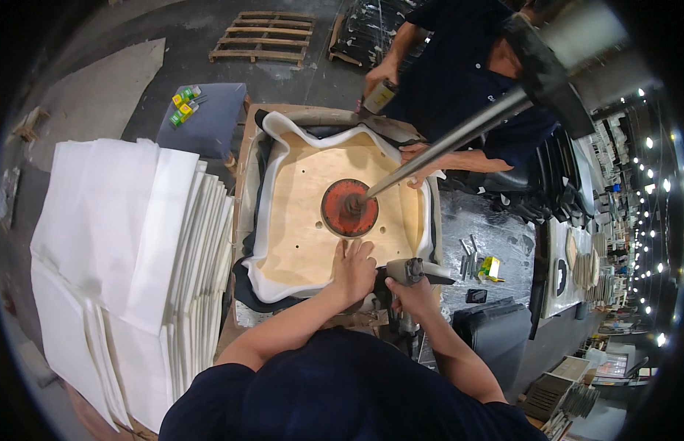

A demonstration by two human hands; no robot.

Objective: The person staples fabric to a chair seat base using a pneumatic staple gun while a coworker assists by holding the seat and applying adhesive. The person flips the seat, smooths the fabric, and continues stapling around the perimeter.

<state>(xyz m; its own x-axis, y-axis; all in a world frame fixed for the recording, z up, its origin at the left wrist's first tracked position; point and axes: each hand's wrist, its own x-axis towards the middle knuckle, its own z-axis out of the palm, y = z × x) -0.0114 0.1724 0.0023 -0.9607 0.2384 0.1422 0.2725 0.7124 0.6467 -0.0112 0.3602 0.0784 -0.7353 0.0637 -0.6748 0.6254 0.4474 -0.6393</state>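
Note:
A plywood seat board (283, 198) lies in front of me, ringed by white padding (261, 242) and a dark cover (243, 283). A red round plate (349, 209) at the end of a metal rod (452, 140) rests on its middle. My left hand (354, 272) is at the board's near edge, fingers curled and pressed together; what they pinch is hidden. My right hand (415, 295) is wrapped round a staple gun (405, 272), beside the near right corner. Across the board, a co-worker's hand holds another staple gun (380, 97); their other hand (414, 162) touches the far right edge.
White padding sheets (114, 228) are stacked at left. Green and yellow boxes (185, 106) lie on a grey-blue cushion (202, 125). At right, a yellow-green box (490, 269), staple strips (469, 257) and a phone-like dark object (476, 295) sit on a wrapped surface (459, 220). A pallet (263, 38) lies behind.

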